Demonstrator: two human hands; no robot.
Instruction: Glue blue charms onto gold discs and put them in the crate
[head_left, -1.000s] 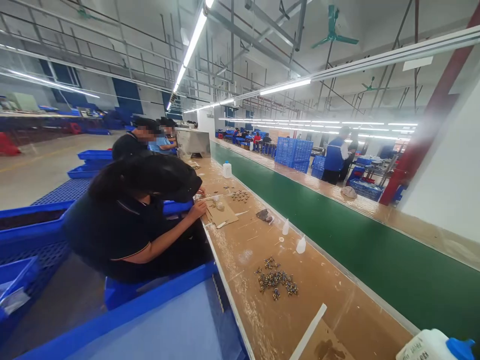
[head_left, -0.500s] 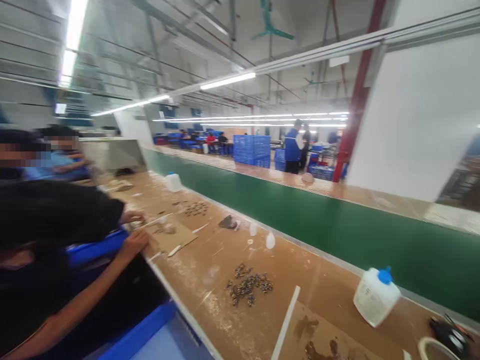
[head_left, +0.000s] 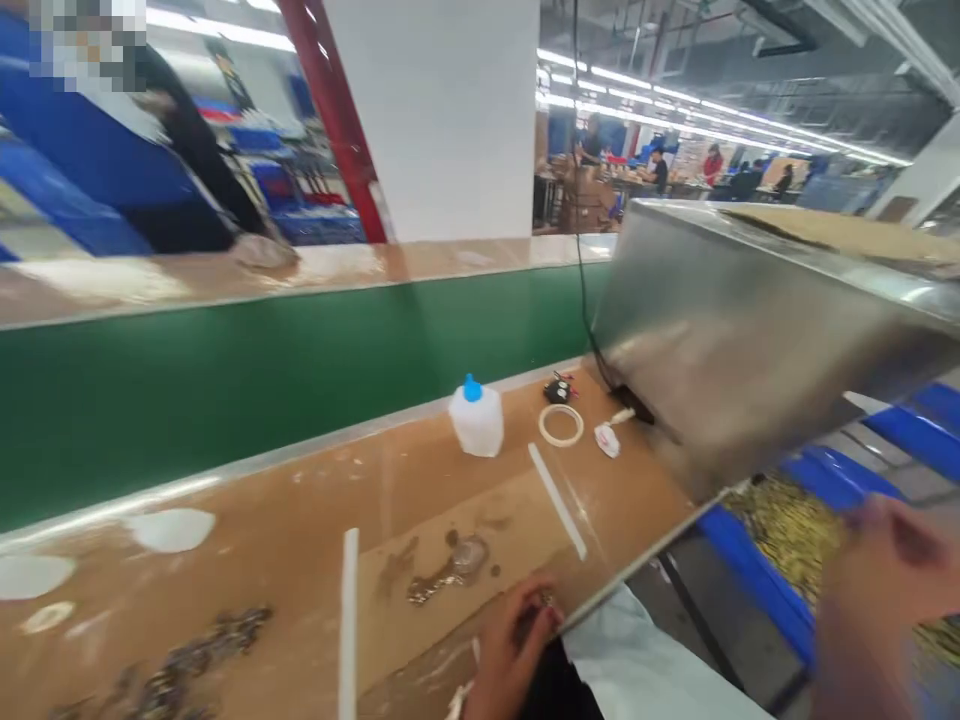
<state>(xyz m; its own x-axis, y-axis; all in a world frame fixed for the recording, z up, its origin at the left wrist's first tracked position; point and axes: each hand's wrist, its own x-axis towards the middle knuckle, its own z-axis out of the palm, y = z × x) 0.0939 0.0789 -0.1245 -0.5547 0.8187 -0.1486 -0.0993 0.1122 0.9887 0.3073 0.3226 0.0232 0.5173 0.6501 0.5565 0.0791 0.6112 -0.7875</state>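
My left hand (head_left: 516, 640) is at the near edge of the brown worktable, its fingers curled together. A tiny bit of something may show at the fingertips, but I cannot make it out. Beyond it, on a tan board (head_left: 397, 640), lies a small heap of brassy parts (head_left: 435, 588) beside a round clear piece (head_left: 470, 556). My right hand (head_left: 885, 590) is off to the right, smeared by motion, above or beside a blue bin (head_left: 765, 575) of small yellowish metal parts (head_left: 784, 530). Whether it holds anything is hidden by the blur.
A white bottle with a blue cap (head_left: 480, 420), a tape roll (head_left: 561, 425) and white strips (head_left: 555, 500) lie on the table. A large metal box (head_left: 750, 340) blocks the right end. Dark parts (head_left: 187, 665) are piled at left. A person (head_left: 150, 150) stands across the green belt (head_left: 300, 340).
My view has swung to the right and down. Both my hands have come into sight, along with the metal box and the parts bin. The co-workers seated at left are out of view.
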